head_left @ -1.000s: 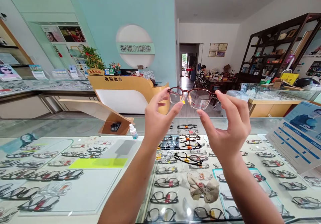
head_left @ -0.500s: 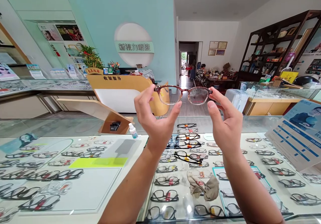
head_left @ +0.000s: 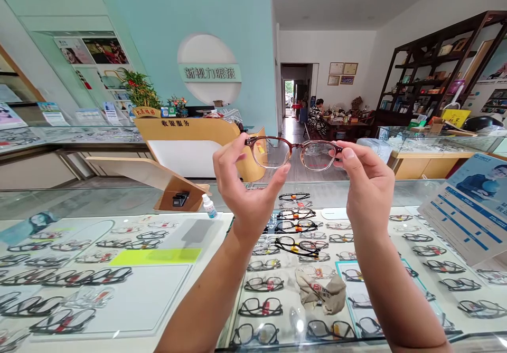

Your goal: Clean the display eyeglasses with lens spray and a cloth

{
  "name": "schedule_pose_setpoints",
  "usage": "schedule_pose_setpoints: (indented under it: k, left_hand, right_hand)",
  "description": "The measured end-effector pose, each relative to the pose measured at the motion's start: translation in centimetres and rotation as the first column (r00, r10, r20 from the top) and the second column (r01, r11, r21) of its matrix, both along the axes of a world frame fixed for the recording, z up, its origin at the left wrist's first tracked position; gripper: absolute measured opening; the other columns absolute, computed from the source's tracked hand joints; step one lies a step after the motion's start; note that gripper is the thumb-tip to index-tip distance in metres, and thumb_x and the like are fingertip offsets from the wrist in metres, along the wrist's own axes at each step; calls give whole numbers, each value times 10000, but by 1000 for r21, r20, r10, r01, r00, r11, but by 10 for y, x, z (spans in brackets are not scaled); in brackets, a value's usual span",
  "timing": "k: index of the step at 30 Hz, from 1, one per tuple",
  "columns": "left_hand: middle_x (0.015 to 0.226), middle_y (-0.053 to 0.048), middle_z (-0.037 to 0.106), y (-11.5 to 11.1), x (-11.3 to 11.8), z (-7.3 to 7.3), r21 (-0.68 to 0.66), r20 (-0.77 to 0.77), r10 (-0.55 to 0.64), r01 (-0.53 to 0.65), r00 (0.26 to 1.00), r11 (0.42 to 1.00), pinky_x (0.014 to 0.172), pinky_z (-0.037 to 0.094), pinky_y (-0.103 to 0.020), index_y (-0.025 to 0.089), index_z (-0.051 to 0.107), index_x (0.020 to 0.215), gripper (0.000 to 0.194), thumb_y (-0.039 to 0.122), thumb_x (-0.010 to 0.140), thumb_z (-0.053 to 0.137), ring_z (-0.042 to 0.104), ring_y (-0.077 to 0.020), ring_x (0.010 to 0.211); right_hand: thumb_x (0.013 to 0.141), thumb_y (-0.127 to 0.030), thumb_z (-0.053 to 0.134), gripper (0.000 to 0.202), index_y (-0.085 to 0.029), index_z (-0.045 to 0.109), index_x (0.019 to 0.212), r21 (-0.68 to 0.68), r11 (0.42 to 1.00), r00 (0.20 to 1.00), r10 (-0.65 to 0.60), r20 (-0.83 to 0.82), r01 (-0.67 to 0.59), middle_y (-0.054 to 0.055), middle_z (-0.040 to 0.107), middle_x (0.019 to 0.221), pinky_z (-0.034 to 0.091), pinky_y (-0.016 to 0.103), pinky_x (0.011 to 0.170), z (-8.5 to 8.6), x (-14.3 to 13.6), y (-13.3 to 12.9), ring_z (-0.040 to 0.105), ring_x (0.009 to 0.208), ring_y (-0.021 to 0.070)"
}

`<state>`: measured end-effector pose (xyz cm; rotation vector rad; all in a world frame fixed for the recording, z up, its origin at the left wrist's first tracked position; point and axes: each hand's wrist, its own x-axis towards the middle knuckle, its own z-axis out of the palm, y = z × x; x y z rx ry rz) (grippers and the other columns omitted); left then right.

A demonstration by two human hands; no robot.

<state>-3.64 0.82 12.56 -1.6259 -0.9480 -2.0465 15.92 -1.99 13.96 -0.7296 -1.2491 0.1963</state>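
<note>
In the head view, the glasses (head_left: 297,145) are lifted clear of the counter (head_left: 130,303), just toward 3 o'clock from centre, and not yet set down. The left hand (head_left: 246,187) pinches one end, the right hand (head_left: 371,187) the other. The cloth (head_left: 329,293) lies crumpled near their 6 o'clock, the bottle (head_left: 209,207) stands at 8; neither is in hand.

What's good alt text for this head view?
A person's left hand and right hand hold up brown-rimmed glasses, one at each end, above a glass counter displaying eyeglass frames. A crumpled cloth and small white bottle rest on top.
</note>
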Motion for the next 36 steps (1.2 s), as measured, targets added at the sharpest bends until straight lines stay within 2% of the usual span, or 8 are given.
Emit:
schedule_pose_setpoints:
  k: [5,9,14,21,27,32,36]
  left_hand:
    - [1457,-125,629,1,-1,-1,14,-4,-56,56,998,998,1076,584,-539,335,532,1520,728,658,927,806,642,-338,1357]
    - [1494,-132,610,0,-1,0,-41,-3,-50,50,999,998,1076,592,-541,336,521,1530,748,684,929,798,628,-345,1393]
    - [1486,-119,618,2,-2,1,36,-13,-137,138,990,990,1108,579,-548,352,542,1505,724,638,913,847,628,-344,1402]
    - [1454,-105,645,13,-6,1,131,2,-288,285,958,950,1107,571,-527,355,603,1476,804,648,809,942,650,-352,1368]
    - [1426,-96,663,13,-7,2,156,19,-338,331,941,931,1092,577,-513,367,644,1453,798,604,772,986,661,-346,1347]
    - [1448,-94,642,13,-6,1,134,40,-390,382,920,914,1143,547,-530,364,639,1446,812,593,757,1000,644,-351,1378]
    - [1444,-89,644,12,-6,2,134,51,-393,384,918,914,1153,548,-532,366,635,1443,825,599,744,1007,638,-353,1389]
  right_hand:
    - [998,-520,755,302,-253,818,1122,15,999,996,50,-75,-49,76,829,1133,673,401,841,1,-1,2,792,915,209]
    - [990,-552,752,327,-260,814,1122,-20,999,997,34,-68,-35,68,820,1120,665,392,770,2,-1,2,745,793,181]
    - [979,-502,787,263,-281,829,1115,27,995,991,97,-95,-95,59,818,1175,626,361,665,2,2,2,689,751,163]
    - [934,-476,865,207,-319,862,1068,75,983,974,175,-146,-166,23,810,1087,574,318,586,2,0,3,611,699,135]
    - [911,-479,888,195,-339,872,1047,59,973,959,229,-166,-222,15,794,1025,548,313,554,3,1,3,572,672,133]
    - [900,-472,900,194,-332,874,1032,29,962,943,273,-192,-273,11,789,995,525,295,535,4,1,2,542,651,119]
    - [905,-472,896,196,-326,869,1033,17,956,937,290,-194,-293,6,789,989,502,283,518,4,2,1,518,617,101]
